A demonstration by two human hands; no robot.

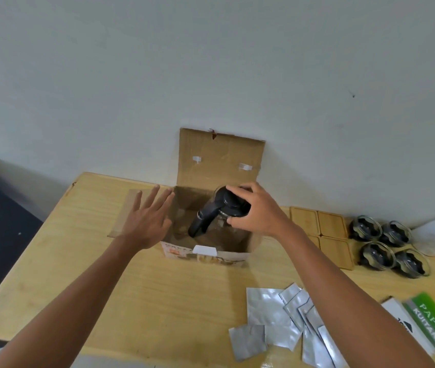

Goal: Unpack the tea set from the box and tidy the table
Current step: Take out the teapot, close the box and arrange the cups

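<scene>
Silver foil sachets (pixel 288 322) lie nearest on the desk (pixel 83 261), at five o'clock. Beyond, the left hand (pixel 147 219) hovers, fingers spread, at the open box (pixel 211 251); right hand (pixel 258 208) fingers curl round the teapot (pixel 219 211) lid inside it.

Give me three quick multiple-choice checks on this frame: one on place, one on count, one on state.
1. Where is the teapot?
A. in the open box
B. on the coasters
C. on the floor

2. How many glass cups stand right of the box?
A. two
B. four
C. six

3. What is the left hand doing?
A. gripping the lid
B. holding a pouch
C. open, holding nothing

Answers: 1 A, the right hand grips it inside the box; 2 B, four sit clustered; 3 C, its fingers are spread.
</scene>
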